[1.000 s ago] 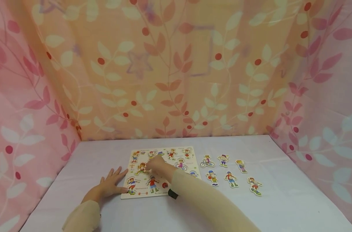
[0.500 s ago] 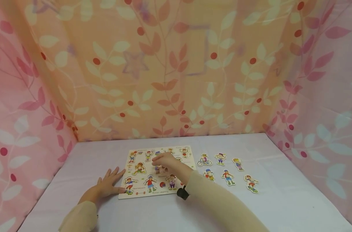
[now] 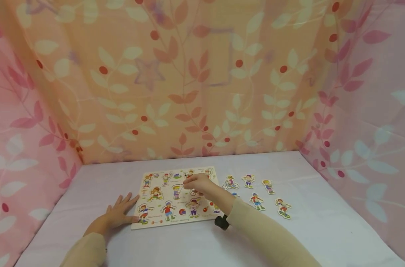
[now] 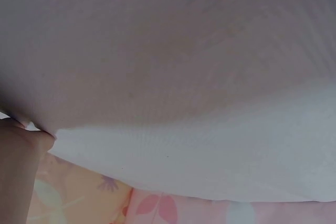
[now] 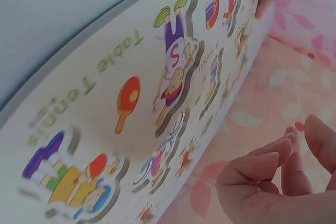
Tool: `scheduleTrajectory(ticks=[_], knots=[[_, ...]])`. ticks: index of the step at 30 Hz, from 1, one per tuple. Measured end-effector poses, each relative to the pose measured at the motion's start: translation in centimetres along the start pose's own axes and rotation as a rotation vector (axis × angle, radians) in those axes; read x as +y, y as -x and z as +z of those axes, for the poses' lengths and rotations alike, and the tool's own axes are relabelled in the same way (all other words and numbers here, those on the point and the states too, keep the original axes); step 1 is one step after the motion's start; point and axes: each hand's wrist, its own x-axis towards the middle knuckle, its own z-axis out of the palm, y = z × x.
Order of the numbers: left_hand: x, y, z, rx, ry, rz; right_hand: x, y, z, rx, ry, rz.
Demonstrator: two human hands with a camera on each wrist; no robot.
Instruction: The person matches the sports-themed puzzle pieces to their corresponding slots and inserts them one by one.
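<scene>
A white wooden puzzle board [image 3: 205, 217] printed with sporting children lies on the table. My left hand [image 3: 118, 213] rests with spread fingers at its left side, thumb on the lower left corner. Over the board's right half hovers my right hand [image 3: 202, 184], fingers loosely bent. In the right wrist view, the thumb of this right hand [image 5: 278, 182] is apart from the bent fingers and nothing is between them. A running-child piece [image 3: 155, 193] with a round knob lies on the board's left part. A table tennis recess [image 5: 73, 187] shows close up.
To the board's right lie several loose knobbed pieces: a cyclist [image 3: 230, 182], a baseball player [image 3: 248, 181], a golfer [image 3: 268, 187], a roller skater [image 3: 257, 201] and a skateboarder [image 3: 283, 208]. Another is partly hidden by my right forearm. Floral cloth [image 3: 175, 92] surrounds the table.
My right hand has left the running-child piece and moved right across the board. My left hand keeps its place at the board's edge. The whole head view has shifted slightly.
</scene>
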Motion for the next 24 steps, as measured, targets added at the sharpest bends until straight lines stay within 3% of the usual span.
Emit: scheduleTrajectory(ticks=[11, 24], knots=[[0.1, 0.1, -0.3, -0.009, 0.014, 0.003, 0.4, 1.5, -2.5, 0.030, 0.096, -0.043], [-0.2, -0.3, -0.1, -0.006, -0.006, 0.002, 1.2, 3.2, -5.9, 0.072, 0.163, -0.015]])
